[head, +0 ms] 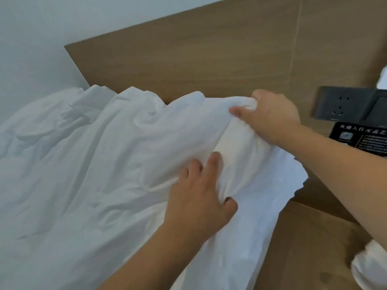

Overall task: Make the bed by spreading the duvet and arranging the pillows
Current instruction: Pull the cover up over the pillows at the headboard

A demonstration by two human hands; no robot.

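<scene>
A crumpled white duvet [94, 164] covers the bed from the left edge up to the wooden headboard [209, 59]. My right hand [270, 116] grips a bunched corner of the duvet close against the headboard, thumb on top of the fold. Lower down, my left hand [201, 195] lies on the duvet near its right edge, with the fingers spread and the thumb tucked into a fold of the fabric. No pillow is clearly visible.
A dark wall socket panel [343, 105] and a black printed card [360, 137] sit on the wood panel to the right. A wooden bedside surface [303, 248] lies at lower right, with white cloth [370, 266] at its edge. White wall stands at upper left.
</scene>
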